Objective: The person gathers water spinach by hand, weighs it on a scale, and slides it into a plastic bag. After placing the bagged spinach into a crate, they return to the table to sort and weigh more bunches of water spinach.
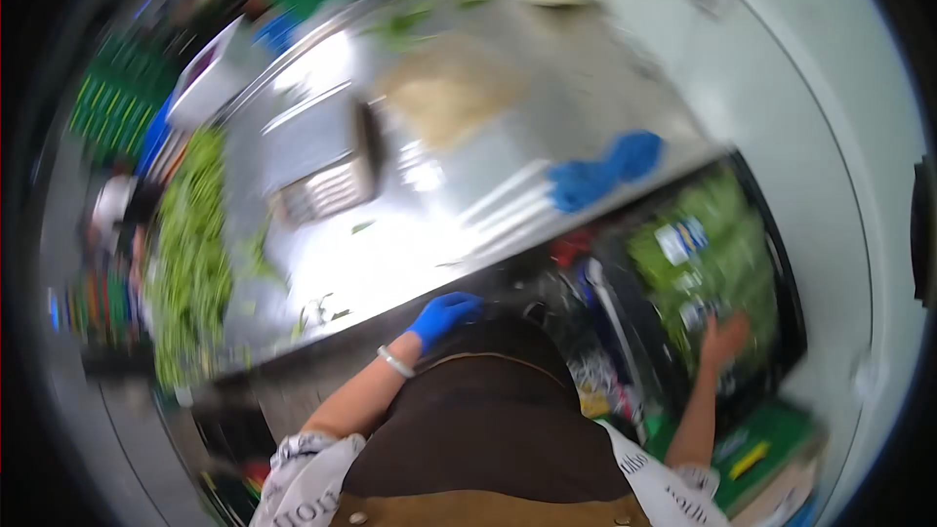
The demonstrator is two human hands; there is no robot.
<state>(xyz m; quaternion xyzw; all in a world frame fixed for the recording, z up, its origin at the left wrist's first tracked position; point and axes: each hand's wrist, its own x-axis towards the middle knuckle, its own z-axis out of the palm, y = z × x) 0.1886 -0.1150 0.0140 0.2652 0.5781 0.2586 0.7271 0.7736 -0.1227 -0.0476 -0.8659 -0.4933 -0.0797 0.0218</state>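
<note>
My left hand (446, 318), in a blue glove, rests near the table's front edge by the brown apron (478, 429); its fingers look bent, and whether it holds anything is hidden. Bare, my right hand (724, 340) reaches over a black crate (771, 234) at the right and lies against clear bags of green leaves (717, 263) with white-and-blue labels. Blur hides how its fingers meet the bags. A crumpled blue glove or cloth (605, 171) lies on the metal table (390, 263) beside several pale strips.
A scale (317, 156) stands on the table, with a tan sheet (449, 88) behind it. Long green stems (190, 254) are heaped along the left edge. Green crates (122, 98) and a white container (210, 78) are at the upper left. A green box (766, 454) sits low at the right.
</note>
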